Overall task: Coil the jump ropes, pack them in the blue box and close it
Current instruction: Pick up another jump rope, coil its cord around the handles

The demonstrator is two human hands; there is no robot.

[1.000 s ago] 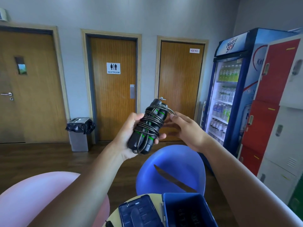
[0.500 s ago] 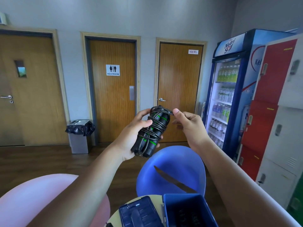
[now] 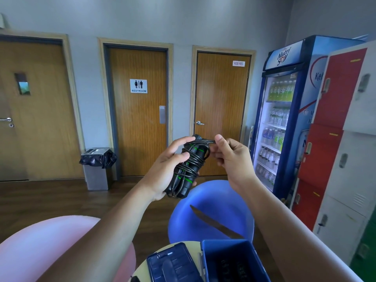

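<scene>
A black jump rope with green rings has its cord wound around the two handles held side by side. My left hand grips this bundle in mid-air at chest height. My right hand pinches the cord's loose end at the top of the bundle. Below, at the bottom edge, the blue box stands open on a small round table, with dark shapes inside that I cannot make out. Its blue lid lies flat to the left of it.
A blue chair stands behind the table and a pink chair at the left. A drinks fridge and red and white lockers line the right side. Three wooden doors and a bin are on the far wall.
Both hands and the bundle have come lower and a little nearer. My right hand has moved from the side of the bundle to its top, drawing the cord end across.
</scene>
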